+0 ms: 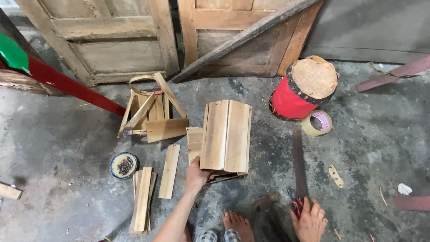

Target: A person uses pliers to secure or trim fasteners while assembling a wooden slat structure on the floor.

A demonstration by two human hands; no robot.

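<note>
- Left hand (pixel 197 175) gripped the lower left corner of the wooden box (pixel 225 136), fingers clamped on its edge; box was tilted up off the floor, slatted side facing the camera, likely held that way for a look or a turn.
- Right hand (pixel 309 219) rested on the floor (pixel 67 157) over the red-handled pliers (pixel 295 204); fingers lay over the handles, but whether they were clenched on them could not be told.
- Saw (pixel 299 163) lay flat just beside the pliers, blade running away from the person, within easy reach of the right hand.
- Loose slats (pixel 143 199) were stacked left of the box, one plank (pixel 169 171) lying apart next to them, probably stock kept close at hand.
- Dish of nails (pixel 124 165) sat near the slats, left of the left arm.
- Half-built frame (pixel 152 114) stood behind the slats, by the old doors (pixel 112 40).
- Red drum (pixel 304 92) lay on its side right of the box, tape roll (pixel 317 123) touching or just beside it.
- Bare foot (pixel 237 222) showed between the hands.
</note>
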